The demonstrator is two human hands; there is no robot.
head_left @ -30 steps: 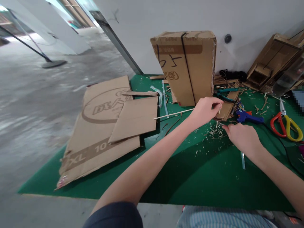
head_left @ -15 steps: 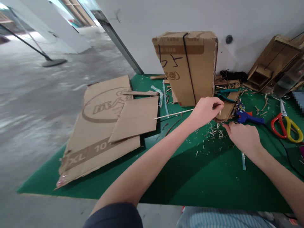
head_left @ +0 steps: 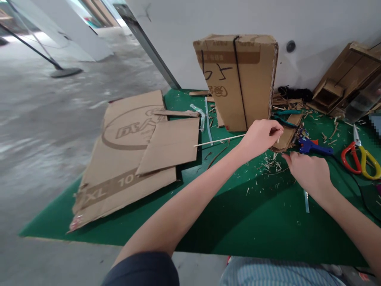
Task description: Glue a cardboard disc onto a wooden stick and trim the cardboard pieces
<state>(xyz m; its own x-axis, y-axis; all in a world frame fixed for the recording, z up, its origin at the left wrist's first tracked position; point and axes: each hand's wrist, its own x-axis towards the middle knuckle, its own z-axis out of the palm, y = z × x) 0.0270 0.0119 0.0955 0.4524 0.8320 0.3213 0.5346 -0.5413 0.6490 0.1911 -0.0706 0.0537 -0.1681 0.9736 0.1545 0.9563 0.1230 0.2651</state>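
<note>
My left hand (head_left: 261, 136) is closed in a pinch, its thumb and fingertips together. A thin pale wooden stick (head_left: 218, 140) runs out behind it to the left, and its line leads to those fingertips. Close by on the right, my right hand (head_left: 311, 171) is curled, thumb pointing toward the left hand; whatever it holds is hidden by the fingers. Fine curled wood shavings (head_left: 273, 163) lie on the green table between and below the hands. Just beyond the fingertips is a small cardboard piece (head_left: 287, 137).
Behind the hands stands a tall cardboard box (head_left: 228, 85) with a black cord. Flat cardboard sheets (head_left: 171, 145) cover the left. To the right lie a blue glue gun (head_left: 315, 147), scissors (head_left: 354, 153) with red and yellow handles, and teal-handled pliers (head_left: 287, 113).
The view has shifted slightly, so the box sits a little higher and farther right. Both hands keep nearly the same pose, and the stick stays with the left hand.
</note>
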